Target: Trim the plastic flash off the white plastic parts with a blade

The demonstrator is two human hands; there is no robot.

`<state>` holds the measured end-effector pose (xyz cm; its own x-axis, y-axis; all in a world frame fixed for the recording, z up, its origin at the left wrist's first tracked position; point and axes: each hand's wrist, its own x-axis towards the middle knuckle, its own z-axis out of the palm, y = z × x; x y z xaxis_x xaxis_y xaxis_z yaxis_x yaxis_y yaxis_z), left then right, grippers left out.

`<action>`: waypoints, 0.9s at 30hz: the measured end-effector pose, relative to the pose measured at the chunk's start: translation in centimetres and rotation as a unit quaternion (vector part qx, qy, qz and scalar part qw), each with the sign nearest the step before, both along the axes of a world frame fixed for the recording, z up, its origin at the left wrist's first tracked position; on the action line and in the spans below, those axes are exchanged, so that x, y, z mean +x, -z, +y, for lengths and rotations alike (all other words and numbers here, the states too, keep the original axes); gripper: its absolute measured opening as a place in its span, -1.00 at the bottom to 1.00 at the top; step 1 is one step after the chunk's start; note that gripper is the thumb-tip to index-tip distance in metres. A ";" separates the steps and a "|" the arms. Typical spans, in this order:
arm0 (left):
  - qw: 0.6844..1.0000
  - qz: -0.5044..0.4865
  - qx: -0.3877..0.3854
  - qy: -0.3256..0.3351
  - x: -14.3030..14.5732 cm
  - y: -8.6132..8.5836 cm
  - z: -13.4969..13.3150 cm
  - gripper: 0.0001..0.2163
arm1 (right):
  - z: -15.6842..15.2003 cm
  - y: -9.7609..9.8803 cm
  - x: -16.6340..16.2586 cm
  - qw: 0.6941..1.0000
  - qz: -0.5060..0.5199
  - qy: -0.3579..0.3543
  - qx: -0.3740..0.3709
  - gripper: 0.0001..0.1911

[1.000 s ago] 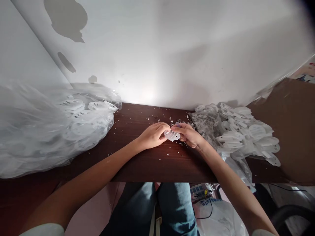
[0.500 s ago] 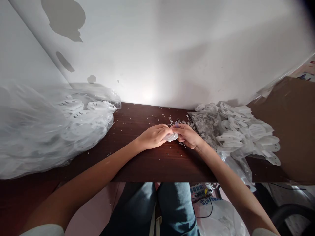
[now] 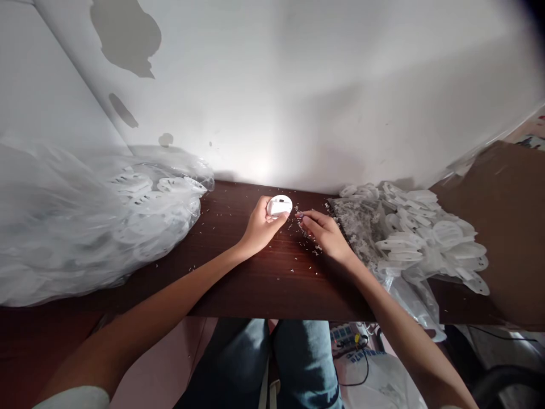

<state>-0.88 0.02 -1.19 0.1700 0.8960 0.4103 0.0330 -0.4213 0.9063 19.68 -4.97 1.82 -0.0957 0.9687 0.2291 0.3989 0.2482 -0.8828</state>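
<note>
My left hand point(image 3: 258, 228) is closed round the edge of a white oval plastic piece point(image 3: 279, 208), thumb in front. The piece's face is turned up toward me and has a small dark slot near its upper side. Just to the right, my right hand point(image 3: 326, 232) is in a pinch, thumb against forefinger. A small purplish thing shows at its fingertips, too small to name. The two hands are apart, both above the dark wooden table point(image 3: 264, 289). Tiny white plastic bits point(image 3: 317, 250) lie scattered under and around my right hand.
A large clear bag point(image 3: 97, 238) of white plastic pieces fills the left side. On the right lie a heap of similar white pieces point(image 3: 443, 233) and a clear bag point(image 3: 360, 227) with small bits. A cardboard sheet point(image 3: 515, 227) stands beyond them; a white wall point(image 3: 255, 102) rises behind.
My hands have moved apart. My left hand has lifted the white oval piece and turned its face toward me, while my right hand has drawn off it, still pinched.
</note>
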 end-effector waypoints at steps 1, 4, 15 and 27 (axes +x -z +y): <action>1.000 -0.006 -0.016 -0.002 0.0 0.0 0.2 -0.67 | -0.1 0.1 -0.1 0.998 -0.048 0.003 0.049 -0.64; 0.998 -0.026 -0.053 0.005 0.0 0.0 0.3 -0.66 | -0.2 0.4 -0.3 0.979 -0.149 0.013 0.140 -0.71; 0.993 -0.053 -0.091 0.050 0.2 -0.3 -0.2 -0.67 | -0.4 0.7 -0.5 0.964 -0.212 0.009 0.163 -0.75; 0.995 -0.028 -0.093 0.033 0.3 0.2 0.2 -0.71 | -0.4 1.1 -0.5 0.961 -0.221 0.014 0.164 -0.74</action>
